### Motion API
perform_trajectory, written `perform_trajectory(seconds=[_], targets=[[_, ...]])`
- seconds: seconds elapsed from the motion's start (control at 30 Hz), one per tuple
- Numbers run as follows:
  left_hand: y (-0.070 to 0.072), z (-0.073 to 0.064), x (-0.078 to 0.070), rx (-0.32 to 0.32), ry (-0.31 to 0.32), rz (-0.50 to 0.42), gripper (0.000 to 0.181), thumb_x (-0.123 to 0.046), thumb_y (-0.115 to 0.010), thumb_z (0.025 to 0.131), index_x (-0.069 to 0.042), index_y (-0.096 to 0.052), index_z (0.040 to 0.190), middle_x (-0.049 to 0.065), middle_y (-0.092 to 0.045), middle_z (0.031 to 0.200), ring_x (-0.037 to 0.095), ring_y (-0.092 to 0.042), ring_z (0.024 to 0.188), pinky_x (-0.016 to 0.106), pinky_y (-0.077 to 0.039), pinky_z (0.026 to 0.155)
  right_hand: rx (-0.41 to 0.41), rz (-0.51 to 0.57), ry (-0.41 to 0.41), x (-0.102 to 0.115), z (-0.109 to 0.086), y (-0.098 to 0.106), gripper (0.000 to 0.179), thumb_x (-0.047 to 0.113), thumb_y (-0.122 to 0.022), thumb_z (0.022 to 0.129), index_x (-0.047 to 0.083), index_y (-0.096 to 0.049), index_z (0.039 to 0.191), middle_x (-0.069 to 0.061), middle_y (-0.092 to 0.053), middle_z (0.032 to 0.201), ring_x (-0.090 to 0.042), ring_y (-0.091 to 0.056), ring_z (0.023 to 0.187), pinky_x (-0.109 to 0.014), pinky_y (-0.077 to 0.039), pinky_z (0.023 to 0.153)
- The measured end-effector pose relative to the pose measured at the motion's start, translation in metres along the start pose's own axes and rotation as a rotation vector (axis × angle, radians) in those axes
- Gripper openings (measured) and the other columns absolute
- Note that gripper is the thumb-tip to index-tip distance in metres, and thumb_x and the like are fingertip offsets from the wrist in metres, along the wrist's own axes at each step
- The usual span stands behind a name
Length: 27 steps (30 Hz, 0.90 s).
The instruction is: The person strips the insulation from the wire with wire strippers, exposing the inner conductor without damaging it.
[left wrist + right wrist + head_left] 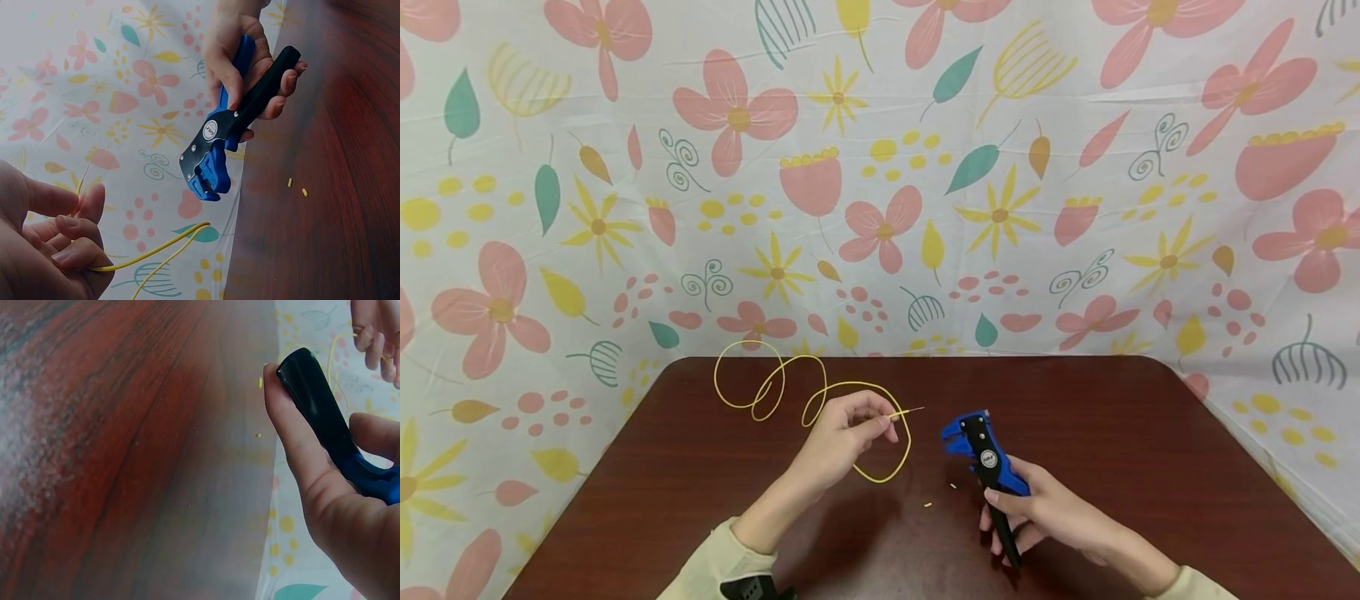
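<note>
Tabletop [1075, 400] of reddish-brown wood grain, rounded at the far corners, backed by pale hanging cloth [880, 92] with a pink, yellow and teal print of flowers and leaves. On the wood, between the hands and toward the near edge, two small yellow scraps [927, 504], lying apart. Yellow wire [879, 481] pinched near one end between thumb and fingertips of the left hand [842, 429], the other fingers loosely bent; thin tip jutting past the pinch, remainder looping round below and behind toward coils at the far left of the table. Blue-and-black wire stripper [988, 458] gripped in the right hand [1045, 504] — thumb across one side, fingers round the handles, handles spread apart. Head pointing away from the body and slightly left, long axis slanting back to the near right, mouth parted and turned left. Wire tip pointing right and slightly upward in the head view, toward the stripper's head — near it, not touching.
</note>
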<state>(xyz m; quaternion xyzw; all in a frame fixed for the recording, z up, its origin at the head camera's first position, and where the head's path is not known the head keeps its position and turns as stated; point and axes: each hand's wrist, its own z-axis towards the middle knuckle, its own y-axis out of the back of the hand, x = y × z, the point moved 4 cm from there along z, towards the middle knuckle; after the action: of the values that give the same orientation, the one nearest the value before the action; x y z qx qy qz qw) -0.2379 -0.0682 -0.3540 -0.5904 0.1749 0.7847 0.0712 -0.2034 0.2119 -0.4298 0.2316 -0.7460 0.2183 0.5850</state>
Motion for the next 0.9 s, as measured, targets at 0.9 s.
perform_trajectory(seconds=[0.9], targets=[[-0.0006,0.002,0.0012,0.006,-0.004,0.006,0.009,-0.001,-0.059,0.102,0.001,-0.068,0.101,0.015,-0.071,0.085,0.014,-0.054,0.071,0.024,-0.043,0.067,-0.035,-0.037,0.126,0.0009,0.0003,0.0017,0.062,0.023,-0.042,0.116,0.005,-0.009,0.165,-0.03,-0.065,0.12,-0.048,-0.069,0.108,-0.06,-0.059,0.081]])
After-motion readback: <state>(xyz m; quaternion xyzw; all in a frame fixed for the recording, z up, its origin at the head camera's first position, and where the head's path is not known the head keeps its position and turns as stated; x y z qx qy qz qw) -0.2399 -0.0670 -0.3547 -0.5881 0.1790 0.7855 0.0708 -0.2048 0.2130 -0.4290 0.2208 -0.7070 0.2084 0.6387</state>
